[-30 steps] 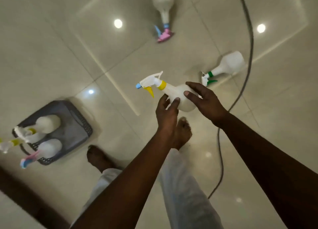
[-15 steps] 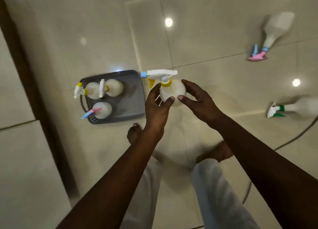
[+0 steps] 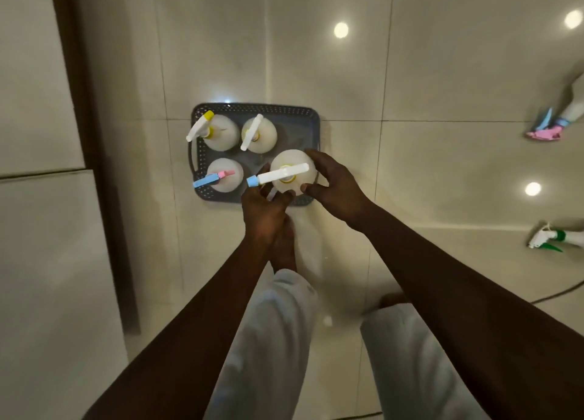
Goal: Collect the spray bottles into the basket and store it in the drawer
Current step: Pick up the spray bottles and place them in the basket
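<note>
Head camera looks straight down on a glossy tiled floor (image 3: 442, 173). On the floor stands a grey perforated basket (image 3: 311, 116), and three spray bottles stand upright inside it: one with a yellow nozzle (image 3: 218, 132) in the far left corner, one with a white head (image 3: 259, 133) just to its right, and one with a blue and pink head (image 3: 222, 174) in the near left corner.

A fourth bottle, with a yellow collar and a blue nozzle tip (image 3: 292, 170), is upright over the near right corner of the basket. Both hands hold it. The left hand (image 3: 264, 212) is at the near left side of the bottle, its grip closed with the fingers around the body under the spray head. The right hand (image 3: 336, 182) takes the bottle from the right, the grip closed with the fingers curved over the far side and the thumb on the near side. I cannot tell if the bottle base already touches the basket bottom.

At the right edge, well apart from the basket, two more bottles lie on the floor: one with a pink and blue head (image 3: 548, 129) farther away, and one with a green trigger (image 3: 550, 239) nearer. A dark cable (image 3: 565, 291) lies on the floor near the right edge. On the left there are pale cabinet fronts (image 3: 34, 103).
</note>
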Motion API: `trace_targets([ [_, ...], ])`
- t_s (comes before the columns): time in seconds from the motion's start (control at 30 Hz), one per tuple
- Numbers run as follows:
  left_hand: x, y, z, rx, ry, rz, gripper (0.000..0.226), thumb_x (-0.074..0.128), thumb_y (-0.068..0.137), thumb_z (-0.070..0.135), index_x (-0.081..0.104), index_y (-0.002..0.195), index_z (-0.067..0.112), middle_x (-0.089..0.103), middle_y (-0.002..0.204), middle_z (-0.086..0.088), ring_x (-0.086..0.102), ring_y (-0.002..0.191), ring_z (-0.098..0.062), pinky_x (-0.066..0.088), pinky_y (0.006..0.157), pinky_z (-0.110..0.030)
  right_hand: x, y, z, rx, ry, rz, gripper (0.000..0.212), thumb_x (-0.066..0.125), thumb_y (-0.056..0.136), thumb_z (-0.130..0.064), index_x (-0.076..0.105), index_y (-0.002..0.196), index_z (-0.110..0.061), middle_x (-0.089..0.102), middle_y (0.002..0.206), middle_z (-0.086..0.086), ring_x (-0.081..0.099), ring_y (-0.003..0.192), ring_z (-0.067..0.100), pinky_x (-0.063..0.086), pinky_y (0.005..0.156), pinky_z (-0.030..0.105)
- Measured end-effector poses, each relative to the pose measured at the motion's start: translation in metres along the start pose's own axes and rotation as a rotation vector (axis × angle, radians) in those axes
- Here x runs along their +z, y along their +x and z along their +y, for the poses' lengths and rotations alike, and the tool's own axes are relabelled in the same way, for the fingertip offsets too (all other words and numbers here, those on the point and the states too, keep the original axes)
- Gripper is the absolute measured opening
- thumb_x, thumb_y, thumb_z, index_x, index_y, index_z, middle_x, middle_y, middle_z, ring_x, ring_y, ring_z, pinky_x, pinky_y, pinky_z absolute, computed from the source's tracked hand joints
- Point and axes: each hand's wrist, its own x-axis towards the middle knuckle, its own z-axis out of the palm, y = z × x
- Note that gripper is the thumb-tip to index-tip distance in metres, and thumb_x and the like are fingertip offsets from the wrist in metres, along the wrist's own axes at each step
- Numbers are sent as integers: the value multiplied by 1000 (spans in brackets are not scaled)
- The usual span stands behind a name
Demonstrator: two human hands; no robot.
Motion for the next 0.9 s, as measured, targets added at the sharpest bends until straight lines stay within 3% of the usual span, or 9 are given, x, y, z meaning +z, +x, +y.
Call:
trace_targets([
  [0.17,-25,31,-29,-48,-92,59,61,72,84,-13,58,141,3,68,137,-16,66,128,-29,50,113,-54,39,25,10,36,-4,-25,77,78,85,1,46,153,-13,50,155,8,47,143,27,41,120,47],
  [0.3,-36,52,-47,-45,-82,59,49,72,87,-8,64,135,0,69,133,-21,67,121,-32,52,109,-54,60,43,19,59,-32,-31,77,77,83,8,46,152,-8,49,156,12,47,144,30,40,121,49],
  [0.4,-39,71,-53,-90,-114,72,46,75,86,-5,65,131,-4,67,131,-29,65,120,-44,52,108,-58,72,57,25,61,-59,-27,77,77,82,7,47,151,-7,50,155,13,47,143,31,41,120,50],
  [0.47,-38,79,-54,-119,-164,84,47,76,83,-2,66,129,-5,65,130,-32,66,115,-43,53,108,-55,76,65,27,70,-72,-19,77,78,82,7,46,151,-7,51,154,14,48,142,33,41,119,51],
  [0.57,-40,90,-60,-151,-231,88,48,75,80,2,67,128,-4,66,128,-32,65,105,-32,52,95,-45,85,77,29,91,-86,-14,78,78,82,6,46,151,-8,51,153,14,49,141,32,42,119,49],
  [0.7,-45,100,-72,-153,-286,87,58,77,78,11,63,130,-10,63,130,-36,62,108,-35,51,98,-47,97,88,35,91,-107,-25,77,76,82,7,46,151,-6,52,152,15,49,140,32,41,119,46],
  [0.8,-45,106,-85,-163,-234,93,46,75,87,2,62,129,-11,63,131,-35,64,116,-44,52,107,-56,104,96,41,97,-112,-31,77,75,80,10,47,150,-5,53,150,16,51,139,32,42,118,46],
  [0.9,-45,116,-96,-141,-202,95,43,74,89,1,62,129,-10,64,129,-34,65,117,-43,57,101,-50,108,102,46,104,-108,-40,77,74,79,11,47,150,-7,53,151,15,50,139,31,42,118,46],
])
